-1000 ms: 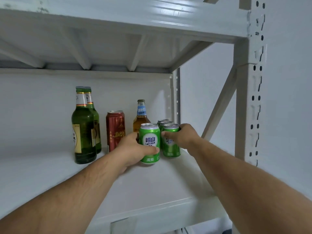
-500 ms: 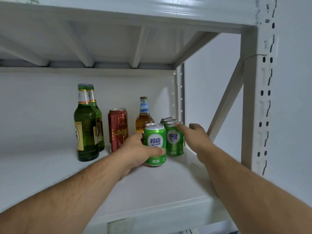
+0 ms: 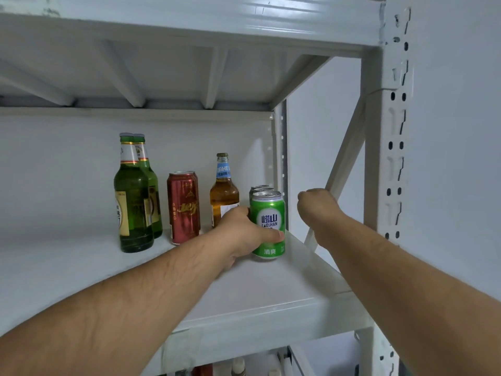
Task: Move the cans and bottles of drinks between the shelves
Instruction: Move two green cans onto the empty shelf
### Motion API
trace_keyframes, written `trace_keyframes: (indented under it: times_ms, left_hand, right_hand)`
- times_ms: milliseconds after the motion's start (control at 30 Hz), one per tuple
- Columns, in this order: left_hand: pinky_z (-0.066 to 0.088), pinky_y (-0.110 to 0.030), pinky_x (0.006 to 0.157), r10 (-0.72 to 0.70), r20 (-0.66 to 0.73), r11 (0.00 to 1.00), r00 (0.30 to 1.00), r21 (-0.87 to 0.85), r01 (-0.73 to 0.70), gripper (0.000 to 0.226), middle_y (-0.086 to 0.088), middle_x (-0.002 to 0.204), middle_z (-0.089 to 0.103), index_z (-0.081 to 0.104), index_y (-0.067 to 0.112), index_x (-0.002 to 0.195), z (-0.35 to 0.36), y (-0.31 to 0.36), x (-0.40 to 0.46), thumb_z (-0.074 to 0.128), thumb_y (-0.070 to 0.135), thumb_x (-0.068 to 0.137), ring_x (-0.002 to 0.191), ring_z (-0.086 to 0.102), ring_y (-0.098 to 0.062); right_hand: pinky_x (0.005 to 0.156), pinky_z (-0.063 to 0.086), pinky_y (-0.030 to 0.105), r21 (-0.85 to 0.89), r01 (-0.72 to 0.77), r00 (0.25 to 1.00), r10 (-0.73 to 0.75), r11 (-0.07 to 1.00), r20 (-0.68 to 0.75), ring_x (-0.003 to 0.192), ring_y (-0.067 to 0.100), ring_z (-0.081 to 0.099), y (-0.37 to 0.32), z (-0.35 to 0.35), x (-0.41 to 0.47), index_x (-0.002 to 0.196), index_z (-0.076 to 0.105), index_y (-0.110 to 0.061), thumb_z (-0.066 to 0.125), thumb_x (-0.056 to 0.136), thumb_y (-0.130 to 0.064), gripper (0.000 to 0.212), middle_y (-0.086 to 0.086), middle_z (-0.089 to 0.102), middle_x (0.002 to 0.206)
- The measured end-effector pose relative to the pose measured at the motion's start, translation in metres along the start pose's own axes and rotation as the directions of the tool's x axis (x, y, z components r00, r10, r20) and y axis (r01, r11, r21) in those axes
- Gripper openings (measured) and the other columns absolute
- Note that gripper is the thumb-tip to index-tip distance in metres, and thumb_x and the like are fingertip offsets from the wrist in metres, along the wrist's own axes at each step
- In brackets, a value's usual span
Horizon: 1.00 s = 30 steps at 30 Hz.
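On the white shelf a green can stands at the front of a row of green cans near the right rear post. My left hand is wrapped around the front can from its left side, thumb across the lower label. My right hand hovers to the right of the cans, fingers curled in, holding nothing. To the left stand an amber bottle, a red can and two green bottles.
The shelf above hangs low over the drinks. A perforated upright and a diagonal brace close the right side. More bottles and cans show on the level below.
My right hand has let go of the second green can and pulled away to the right, closing. My left hand has slid its can rightward, in front of the row.
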<state>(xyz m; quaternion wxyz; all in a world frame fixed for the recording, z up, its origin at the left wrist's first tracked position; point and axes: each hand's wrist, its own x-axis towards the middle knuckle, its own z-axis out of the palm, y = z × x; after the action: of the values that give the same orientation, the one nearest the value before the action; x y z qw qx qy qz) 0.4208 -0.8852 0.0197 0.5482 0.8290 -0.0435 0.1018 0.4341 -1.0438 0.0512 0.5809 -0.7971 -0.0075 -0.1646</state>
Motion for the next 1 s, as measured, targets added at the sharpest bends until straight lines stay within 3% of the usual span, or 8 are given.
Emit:
trace_keyframes:
  times_ms: [200, 333, 633, 767, 800, 867, 933, 1000]
  left_hand:
    - [0.058, -0.044, 0.095, -0.011, 0.005, 0.999, 1.000, 0.039, 0.011, 0.056, -0.002, 0.104, 0.075, 0.067, 0.018, 0.112, 0.016, 0.003, -0.002, 0.097, 0.020, 0.064, 0.097, 0.071, -0.021]
    - [0.057, -0.046, 0.098, -0.009, 0.002, 1.000, 1.000, 0.027, 0.009, 0.058, -0.005, 0.109, 0.075, 0.066, 0.015, 0.117, 0.020, 0.003, -0.002, 0.096, 0.017, 0.067, 0.102, 0.071, -0.025]
    - [0.057, -0.047, 0.098, 0.003, 0.001, 0.999, 1.000, 0.034, -0.003, 0.055, -0.004, 0.110, 0.077, 0.069, 0.018, 0.116, 0.026, 0.004, -0.002, 0.096, 0.021, 0.068, 0.104, 0.072, -0.024]
    - [0.053, -0.045, 0.104, -0.036, 0.018, 0.997, 0.999, 0.067, 0.035, 0.059, -0.002, 0.120, 0.073, 0.066, 0.023, 0.119, 0.015, 0.000, -0.009, 0.095, 0.025, 0.068, 0.113, 0.068, -0.022]
    - [0.052, -0.042, 0.105, -0.038, 0.002, 0.992, 0.999, 0.123, 0.037, 0.077, -0.001, 0.129, 0.068, 0.058, 0.021, 0.135, 0.010, 0.000, -0.014, 0.094, 0.031, 0.068, 0.117, 0.065, -0.022]
    - [0.053, -0.041, 0.103, -0.009, -0.039, 0.959, 0.999, 0.284, 0.019, 0.098, 0.001, 0.136, 0.063, 0.042, 0.026, 0.151, -0.005, -0.002, -0.029, 0.086, 0.044, 0.065, 0.119, 0.063, -0.022]
    - [0.054, -0.038, 0.100, 0.039, -0.063, 0.918, 0.997, 0.396, -0.011, 0.085, 0.008, 0.132, 0.064, 0.047, 0.033, 0.146, -0.023, -0.005, -0.045, 0.079, 0.047, 0.068, 0.114, 0.064, -0.017]
    - [0.049, -0.034, 0.102, 0.050, -0.087, 0.852, 0.995, 0.524, 0.003, 0.070, 0.017, 0.132, 0.056, 0.048, 0.038, 0.144, -0.045, -0.009, -0.064, 0.075, 0.046, 0.080, 0.116, 0.058, -0.011]
  right_hand:
    - [0.050, 0.034, 0.025, 0.009, -0.005, 1.000, 0.005, 1.000, 0.010, 0.054, 0.013, 0.034, -0.001, -0.008, -0.015, 0.066, 0.036, -0.016, 0.038, 0.099, -0.009, 0.034, 0.002, 0.037, 0.068]
    - [0.027, 0.025, 0.019, 0.010, -0.025, 0.998, 0.025, 1.000, -0.056, 0.046, 0.017, 0.028, -0.005, -0.012, -0.025, 0.064, 0.031, -0.015, 0.037, 0.095, -0.002, 0.035, 0.004, 0.032, 0.060]
    - [0.048, 0.021, 0.032, 0.019, 0.016, 1.000, -0.015, 1.000, -0.011, 0.055, 0.017, 0.030, -0.002, -0.018, -0.034, 0.066, 0.033, -0.018, 0.039, 0.097, -0.011, 0.032, 0.001, 0.035, 0.067]
    - [0.053, 0.030, 0.026, -0.034, 0.201, 0.979, -0.201, 0.979, 0.022, 0.075, 0.020, 0.047, 0.001, -0.016, -0.040, 0.081, 0.044, -0.022, 0.039, 0.100, -0.025, 0.020, -0.003, 0.048, 0.083]
    - [0.063, 0.036, 0.025, -0.071, 0.270, 0.963, -0.269, 0.960, 0.024, 0.090, 0.023, 0.053, 0.002, -0.015, -0.044, 0.099, 0.053, -0.020, 0.039, 0.101, -0.030, 0.017, 0.000, 0.056, 0.098]
    - [0.085, 0.034, 0.023, -0.149, 0.414, 0.910, -0.414, 0.898, 0.035, 0.121, 0.021, 0.053, 0.003, -0.012, -0.055, 0.142, 0.045, -0.020, 0.040, 0.102, -0.037, 0.044, 0.002, 0.057, 0.134]
    - [0.089, 0.032, 0.023, -0.180, 0.541, 0.840, -0.535, 0.821, 0.085, 0.125, 0.019, 0.052, -0.002, -0.003, -0.071, 0.149, 0.038, -0.021, 0.042, 0.102, -0.041, 0.052, 0.001, 0.054, 0.144]
    - [0.087, 0.039, 0.028, -0.199, 0.638, 0.768, -0.598, 0.744, 0.228, 0.114, 0.018, 0.056, -0.009, 0.010, -0.087, 0.139, 0.049, -0.021, 0.044, 0.101, -0.041, 0.043, 0.003, 0.060, 0.134]
